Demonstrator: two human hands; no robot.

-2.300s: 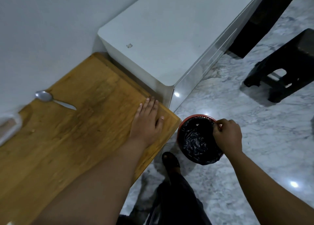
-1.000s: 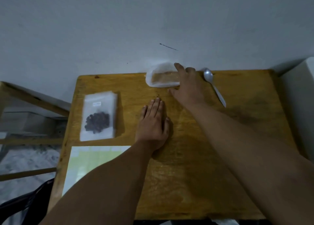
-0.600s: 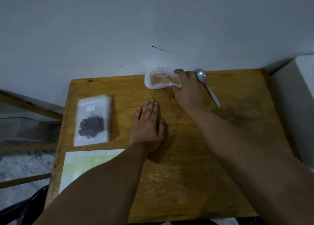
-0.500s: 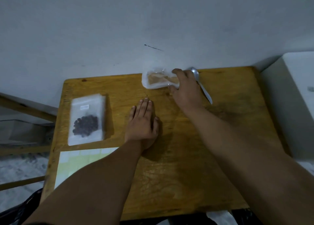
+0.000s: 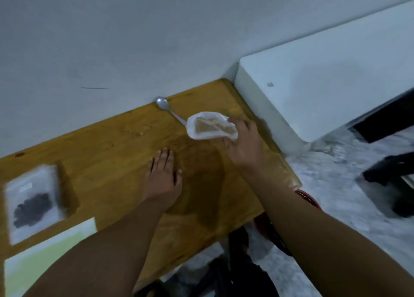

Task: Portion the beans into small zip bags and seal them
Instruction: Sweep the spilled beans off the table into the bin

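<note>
My right hand grips a crumpled clear plastic bag by its right edge, holding it just above the right part of the wooden table. No beans show inside this bag. My left hand rests flat on the table's middle, fingers straight. A small zip bag with dark beans in it lies flat near the table's left edge. A metal spoon lies at the back edge by the wall, its handle running under the held bag.
A pale green and white sheet lies at the table's front left. A white cabinet stands to the right of the table. A red-rimmed bin with a black liner sits on the marble floor beside the table's right edge, partly hidden by my right arm.
My right hand has picked the crumpled bag up from the back of the table and carried it right, past the spoon. The view has swung to the right. My left hand stays flat.
</note>
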